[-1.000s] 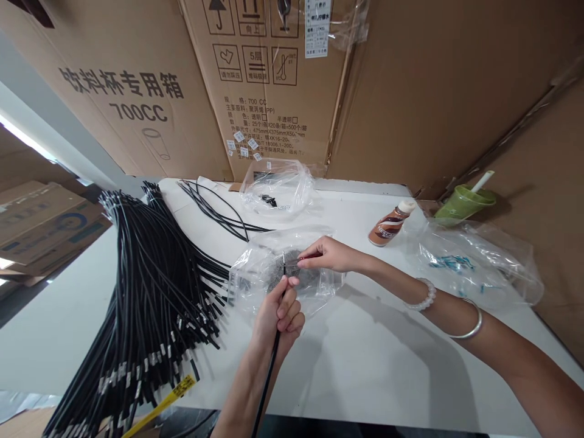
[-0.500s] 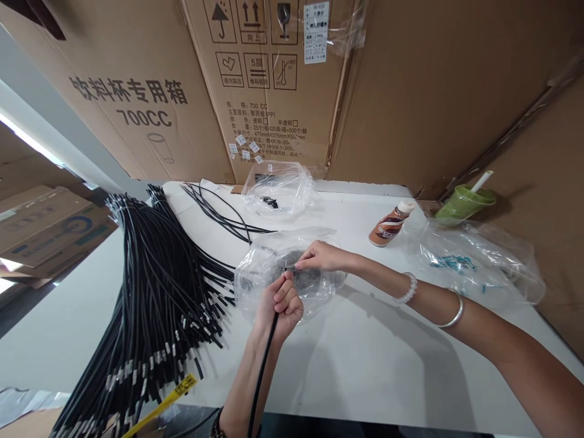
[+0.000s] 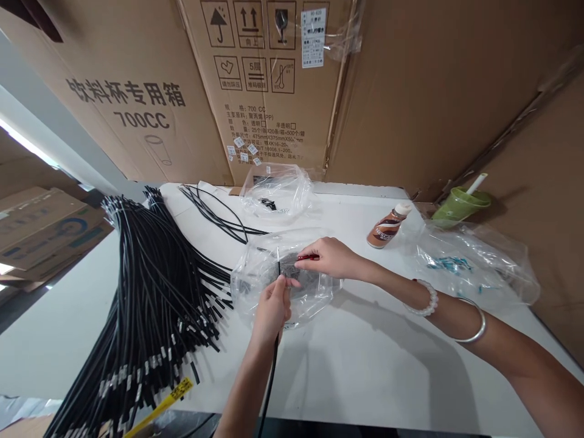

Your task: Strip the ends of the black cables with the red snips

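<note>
My left hand (image 3: 272,307) is closed around a black cable (image 3: 279,267). The cable's end points up past my fingers and carries a thin, pale metallic tip; its length trails down below my wrist. Just to the right, my right hand (image 3: 335,258) pinches a small, slim red object (image 3: 308,257), too small to identify. A gap separates it from the cable tip. Both hands are over a clear plastic bag (image 3: 249,258) with a mass of small grey pieces (image 3: 301,283) inside, too fine to make out singly.
A large bundle of black cables (image 3: 150,274) lies left, beside a yellow strip (image 3: 159,407). Behind are loose cables (image 3: 214,213) and another clear bag (image 3: 292,188). Rightward stand a brown bottle (image 3: 387,228), a green cup (image 3: 458,205) and a bag with teal pieces (image 3: 451,264). Cardboard boxes (image 3: 387,91) wall the back.
My hands have drawn apart. The cable's pale tip now shows above my left hand, which has turned and shifted slightly left. In my right hand the red object has come into view.
</note>
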The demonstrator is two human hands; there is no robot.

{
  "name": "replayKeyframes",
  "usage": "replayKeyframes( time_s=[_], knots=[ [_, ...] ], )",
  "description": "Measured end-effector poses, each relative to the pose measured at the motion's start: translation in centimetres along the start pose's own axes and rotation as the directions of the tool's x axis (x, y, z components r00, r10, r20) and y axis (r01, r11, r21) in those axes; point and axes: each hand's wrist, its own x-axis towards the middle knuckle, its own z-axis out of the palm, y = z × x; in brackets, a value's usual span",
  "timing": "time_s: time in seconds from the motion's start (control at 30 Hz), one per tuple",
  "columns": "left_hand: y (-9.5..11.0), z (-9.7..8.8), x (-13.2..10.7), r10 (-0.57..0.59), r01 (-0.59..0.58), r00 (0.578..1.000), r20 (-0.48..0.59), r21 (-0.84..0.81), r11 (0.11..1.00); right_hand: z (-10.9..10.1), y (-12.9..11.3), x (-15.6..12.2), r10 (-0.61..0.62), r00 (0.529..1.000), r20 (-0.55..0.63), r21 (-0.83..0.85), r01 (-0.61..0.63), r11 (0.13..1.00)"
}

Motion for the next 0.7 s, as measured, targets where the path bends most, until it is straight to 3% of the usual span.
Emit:
replayKeyframes(
  time_s=[0.13,0.3,0.7],
  knots=[
    [0.4,-0.9,-0.3,0.125,-0.102,0.990,-0.071,0.262,0.960,0.3,-0.4,-0.1,-0.017,1.000,-0.014,-0.063,0.016,0.998],
    [1.6,-0.6,-1.0,0.255,-0.172,0.961,-0.109,0.484,0.858,1.3,-0.3,0.4,-0.029,0.999,-0.018,-0.067,0.028,0.997],
    [1.8,-0.9,-0.9,0.280,-0.170,0.957,-0.081,0.626,0.761,2.2,-0.5,0.9,-0.020,0.999,-0.025,-0.042,0.019,0.999]
  ],
)
